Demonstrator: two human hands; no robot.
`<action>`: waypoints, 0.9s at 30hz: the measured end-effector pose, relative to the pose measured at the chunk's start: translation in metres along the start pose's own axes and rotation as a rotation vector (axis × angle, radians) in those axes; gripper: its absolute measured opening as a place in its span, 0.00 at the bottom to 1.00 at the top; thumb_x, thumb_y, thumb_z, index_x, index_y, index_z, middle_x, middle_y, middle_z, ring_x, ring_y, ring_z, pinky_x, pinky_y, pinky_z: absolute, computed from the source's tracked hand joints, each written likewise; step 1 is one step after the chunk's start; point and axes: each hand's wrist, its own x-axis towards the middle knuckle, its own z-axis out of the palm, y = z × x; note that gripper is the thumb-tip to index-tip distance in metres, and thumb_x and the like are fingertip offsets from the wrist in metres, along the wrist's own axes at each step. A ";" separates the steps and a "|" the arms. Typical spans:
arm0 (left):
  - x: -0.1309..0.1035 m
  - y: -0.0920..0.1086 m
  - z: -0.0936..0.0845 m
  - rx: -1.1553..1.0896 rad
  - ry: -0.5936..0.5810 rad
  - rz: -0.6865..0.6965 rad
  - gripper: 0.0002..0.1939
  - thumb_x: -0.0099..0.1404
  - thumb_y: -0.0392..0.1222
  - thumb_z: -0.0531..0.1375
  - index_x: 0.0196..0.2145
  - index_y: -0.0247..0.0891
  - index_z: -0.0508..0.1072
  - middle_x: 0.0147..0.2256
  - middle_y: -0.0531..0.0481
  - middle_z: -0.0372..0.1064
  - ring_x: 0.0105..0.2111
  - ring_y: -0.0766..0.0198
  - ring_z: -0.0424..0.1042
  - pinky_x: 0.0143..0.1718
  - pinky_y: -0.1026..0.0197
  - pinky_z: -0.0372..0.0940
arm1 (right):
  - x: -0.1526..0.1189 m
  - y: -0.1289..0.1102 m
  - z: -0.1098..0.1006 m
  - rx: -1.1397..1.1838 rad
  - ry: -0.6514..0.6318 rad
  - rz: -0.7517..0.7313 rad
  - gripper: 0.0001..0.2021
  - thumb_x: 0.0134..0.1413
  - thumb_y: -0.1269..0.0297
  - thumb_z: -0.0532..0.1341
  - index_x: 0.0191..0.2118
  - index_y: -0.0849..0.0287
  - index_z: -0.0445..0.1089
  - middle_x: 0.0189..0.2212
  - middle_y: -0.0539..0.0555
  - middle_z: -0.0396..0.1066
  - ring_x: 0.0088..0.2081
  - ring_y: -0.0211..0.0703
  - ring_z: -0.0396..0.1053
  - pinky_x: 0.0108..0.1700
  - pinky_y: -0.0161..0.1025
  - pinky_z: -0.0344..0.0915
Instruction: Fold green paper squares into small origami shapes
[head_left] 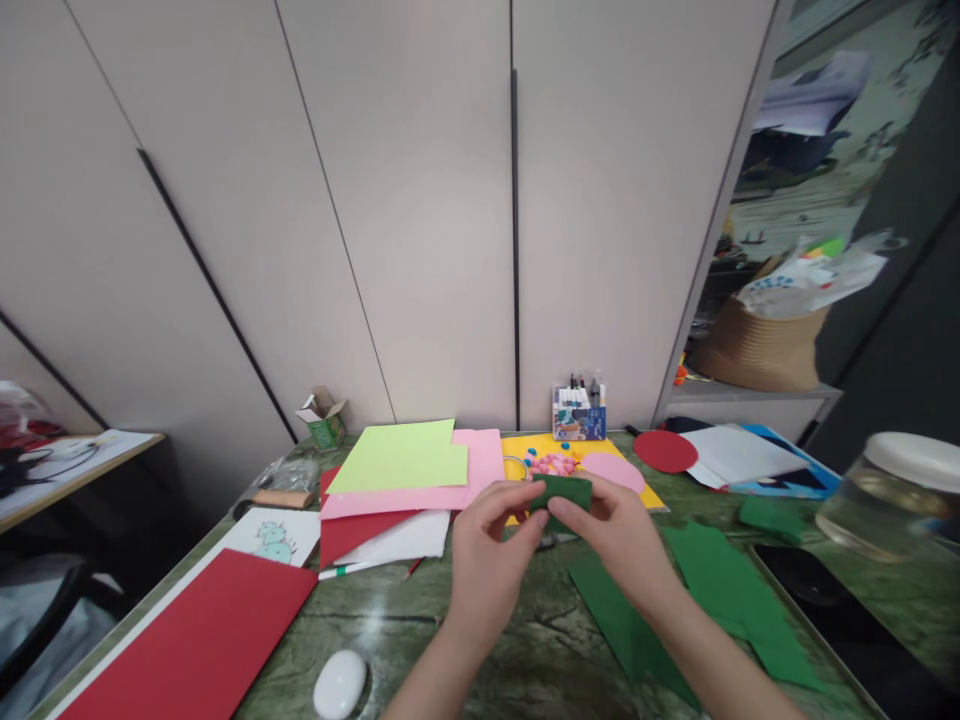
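Between my two hands, above the middle of the table, is a small piece of dark green paper (564, 489). My left hand (495, 535) pinches its left end between thumb and fingers. At the other end, my right hand (616, 520) has its thumb on the near face and its fingers behind. Green paper sheets (731, 580) lie on the table under and right of my right forearm. Behind the held piece, pink beads or small pieces (553, 464) rest on a yellow sheet (615, 440), partly hidden by my hands.
Lime (409, 455), pink and red sheets are stacked at centre left. A red sheet (202, 630) and a white oval object (340, 684) lie nearer. A marker box (579, 412) stands at the back. On the right are a phone (832, 610) and a lidded jar (877, 500).
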 end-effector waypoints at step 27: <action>0.002 -0.011 0.002 -0.175 0.038 -0.128 0.13 0.49 0.34 0.64 0.36 0.37 0.73 0.27 0.51 0.71 0.29 0.66 0.69 0.32 0.65 0.63 | -0.002 0.017 0.004 0.340 0.169 0.058 0.10 0.44 0.60 0.64 0.34 0.58 0.72 0.35 0.55 0.74 0.40 0.47 0.70 0.44 0.44 0.65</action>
